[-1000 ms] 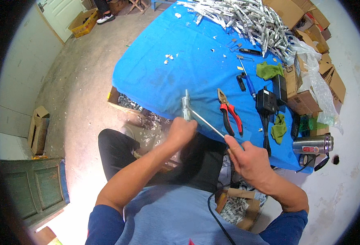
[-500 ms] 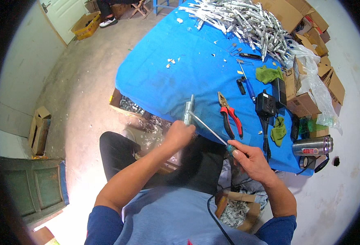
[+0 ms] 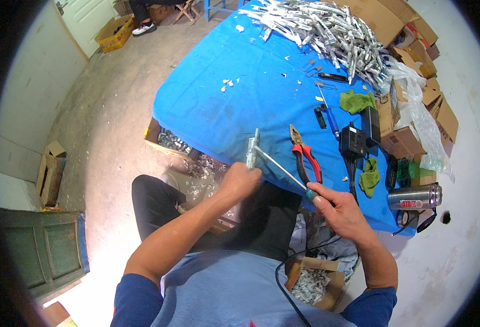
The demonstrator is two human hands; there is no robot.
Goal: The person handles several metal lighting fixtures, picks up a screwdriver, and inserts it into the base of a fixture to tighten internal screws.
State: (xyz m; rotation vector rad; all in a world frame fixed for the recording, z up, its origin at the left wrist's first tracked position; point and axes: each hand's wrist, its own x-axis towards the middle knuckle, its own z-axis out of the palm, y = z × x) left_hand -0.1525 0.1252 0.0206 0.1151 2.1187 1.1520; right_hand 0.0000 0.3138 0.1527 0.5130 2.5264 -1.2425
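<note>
At the near edge of the blue-covered table, my left hand (image 3: pixel 242 179) is closed round the lower end of a narrow silvery metal part (image 3: pixel 252 148), which stands up out of the fist. My right hand (image 3: pixel 338 206) grips the handle of a screwdriver (image 3: pixel 281 168). Its long shaft slants up to the left, and the tip meets the side of the metal part; whether it sits in an opening there is too small to tell. Just beyond my right hand lie pliers (image 3: pixel 306 155) with red and black handles, jaws pointing away.
A large heap of similar metal parts (image 3: pixel 332 32) covers the table's far end. On the right are a blue screwdriver (image 3: pixel 331 121), a black adapter (image 3: pixel 353 140), green cloths (image 3: pixel 358 101) and a steel flask (image 3: pixel 414 197). A box of small metal pieces (image 3: pixel 166 140) stands below the left edge.
My right hand has shifted slightly right and away from me, with the screwdriver still in it. The left hand and the metal part have hardly moved.
</note>
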